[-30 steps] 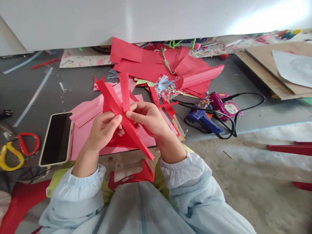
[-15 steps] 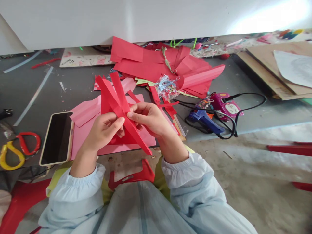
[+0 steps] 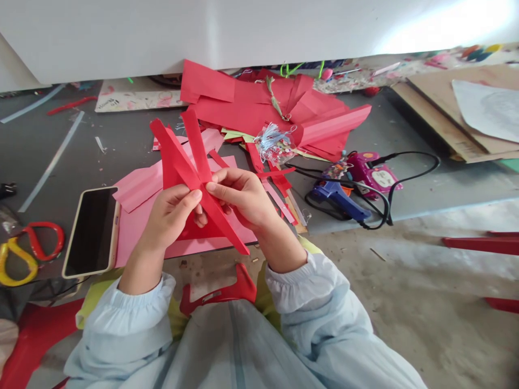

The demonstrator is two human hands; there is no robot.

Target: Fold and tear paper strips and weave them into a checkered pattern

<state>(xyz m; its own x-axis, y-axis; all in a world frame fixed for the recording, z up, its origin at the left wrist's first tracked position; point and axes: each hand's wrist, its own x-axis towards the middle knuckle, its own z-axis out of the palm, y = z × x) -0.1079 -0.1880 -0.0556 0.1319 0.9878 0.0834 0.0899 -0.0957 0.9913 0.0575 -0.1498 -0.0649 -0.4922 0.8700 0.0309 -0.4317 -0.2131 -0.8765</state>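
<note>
Both hands grip a folded red paper piece (image 3: 222,217) whose strips cross near the middle and fan out at the top. My left hand (image 3: 172,213) pinches it from the left, thumb on the front and fingers behind. From the right, my right hand (image 3: 243,197) pinches it by the crossing, thumb tip close to the left one. The fingertips behind the paper are partly hidden. Beneath the hands lie a pink paper sheet (image 3: 132,240) and a folded pink piece (image 3: 140,186) at the table's front edge.
A phone (image 3: 90,232) and red-and-yellow-handled scissors (image 3: 42,240) lie to the left. Behind are stacked red papers (image 3: 243,113) and a bag of beads with a tassel (image 3: 275,143). Rightward sit a blue glue gun (image 3: 343,200), its black cord and cardboard (image 3: 440,121).
The strips at the top of the red paper have spread farther apart, the left one leaning more to the left. Both hands keep their pinch, and the view has shifted slightly.
</note>
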